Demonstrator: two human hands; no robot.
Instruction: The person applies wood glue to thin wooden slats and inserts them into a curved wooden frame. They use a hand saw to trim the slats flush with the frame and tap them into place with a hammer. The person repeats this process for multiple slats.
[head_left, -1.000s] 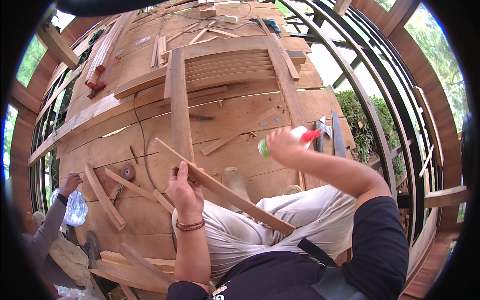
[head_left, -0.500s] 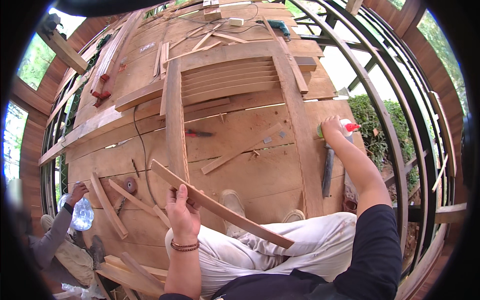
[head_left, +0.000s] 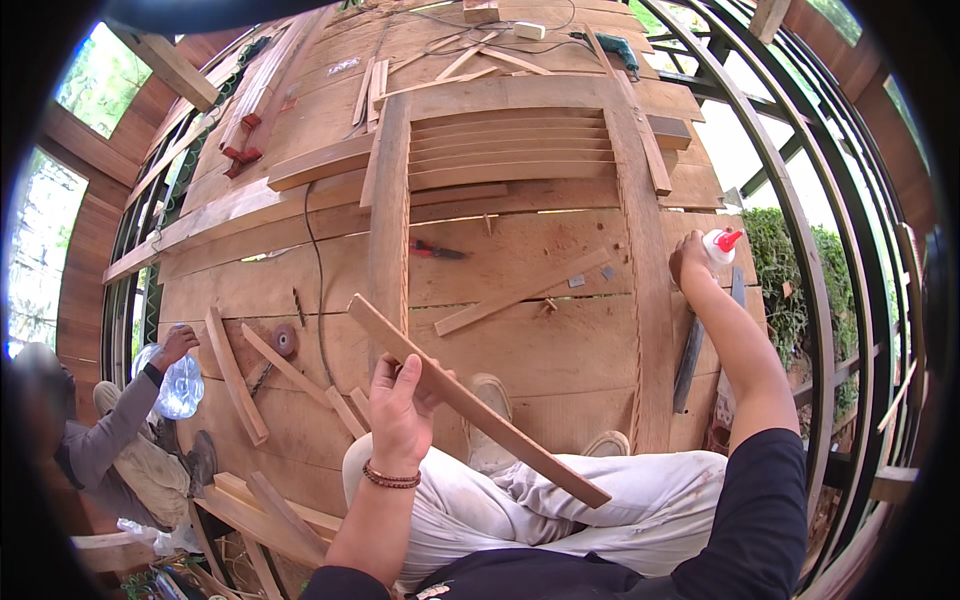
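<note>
My left hand [head_left: 400,408] grips a thin brown wooden slat [head_left: 490,430], thumb on top. The slat slants over my lap, its upper end at the wooden frame's left upright. At the right, my right hand [head_left: 690,260] is closed around a white glue bottle [head_left: 716,250] with a red nozzle, just outside the frame's right upright. My fingers hide part of the bottle. The wooden frame [head_left: 648,300] lies on the boards before me, with several slats [head_left: 510,150] set across its far end.
A dark-handled tool [head_left: 687,365] lies below my right wrist. Inside the frame are a loose strip [head_left: 520,292] and a red-and-black tool [head_left: 436,250]. A teal drill [head_left: 618,52] lies far off. At left, another person's hand [head_left: 180,342] touches a clear plastic jug [head_left: 180,385].
The whole view has shifted, so the scene sits further right. The bottle's red nozzle has turned to point more upward. Both hands keep their grip.
</note>
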